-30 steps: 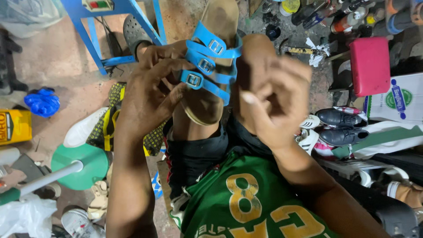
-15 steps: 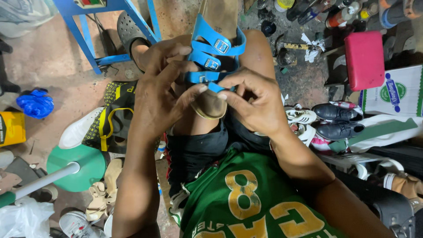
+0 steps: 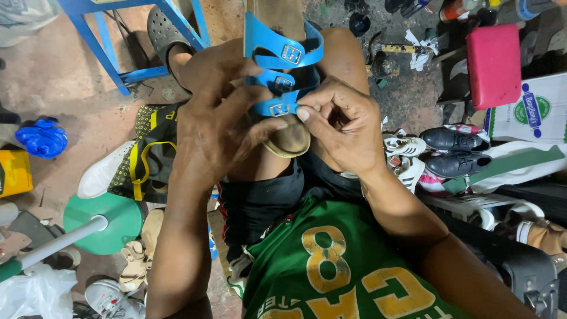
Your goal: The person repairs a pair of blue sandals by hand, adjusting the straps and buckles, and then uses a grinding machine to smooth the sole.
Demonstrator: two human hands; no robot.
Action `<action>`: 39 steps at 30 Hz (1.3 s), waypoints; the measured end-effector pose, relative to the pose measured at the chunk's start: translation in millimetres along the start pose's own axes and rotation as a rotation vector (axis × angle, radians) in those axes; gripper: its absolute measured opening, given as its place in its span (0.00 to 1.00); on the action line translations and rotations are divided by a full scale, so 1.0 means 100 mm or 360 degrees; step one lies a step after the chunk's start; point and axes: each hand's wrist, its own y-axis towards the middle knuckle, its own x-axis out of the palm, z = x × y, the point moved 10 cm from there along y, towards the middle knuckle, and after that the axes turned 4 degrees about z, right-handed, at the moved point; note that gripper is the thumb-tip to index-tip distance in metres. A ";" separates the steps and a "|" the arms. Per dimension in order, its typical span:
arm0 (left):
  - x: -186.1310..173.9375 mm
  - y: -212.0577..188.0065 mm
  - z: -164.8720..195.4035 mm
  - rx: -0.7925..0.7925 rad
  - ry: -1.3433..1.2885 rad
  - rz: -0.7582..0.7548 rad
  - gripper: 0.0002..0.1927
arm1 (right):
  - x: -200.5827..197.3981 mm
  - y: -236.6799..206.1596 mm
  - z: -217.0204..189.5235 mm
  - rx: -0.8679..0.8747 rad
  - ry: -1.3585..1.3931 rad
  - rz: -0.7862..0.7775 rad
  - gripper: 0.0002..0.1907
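Note:
A sandal (image 3: 283, 65) with three blue buckled straps and a tan footbed rests on my knees, heel toward me. My left hand (image 3: 218, 136) wraps around its left side, thumb and fingers on the lowest strap. My right hand (image 3: 339, 127) pinches the free end of that lowest blue strap (image 3: 274, 108) right at its silver buckle. Both hands meet at the heel end, over my lap.
A blue metal frame (image 3: 118, 53) stands at the upper left. Shoes lie around: black dress shoes (image 3: 455, 153) and white sneakers on the right, a white shoe (image 3: 100, 174) on the left. A pink box (image 3: 493, 62), a green-based stand (image 3: 103, 221) and a yellow can (image 3: 13, 171) are nearby.
My right hand, held apart from the sandal a second ago, has come in and pinched the lowest strap at its buckle. The sandal has shifted slightly up in view.

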 end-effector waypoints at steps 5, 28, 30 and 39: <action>0.00 0.02 0.08 0.0093 0.0063 0.0036 0.21 | -0.02 0.04 0.13 0.0116 0.0012 -0.0037 0.03; 0.18 0.11 0.21 0.0261 0.0145 -0.0132 0.20 | -0.12 0.17 0.18 -0.0026 0.0386 -0.0418 0.09; 0.21 0.11 0.20 0.0221 0.0140 -0.0136 0.20 | -0.17 0.10 0.22 0.0166 0.0495 -0.0435 0.10; 0.28 0.08 0.23 0.0167 0.0140 -0.0245 0.21 | -0.28 -0.01 -0.17 -0.0522 -0.0648 -0.0202 0.13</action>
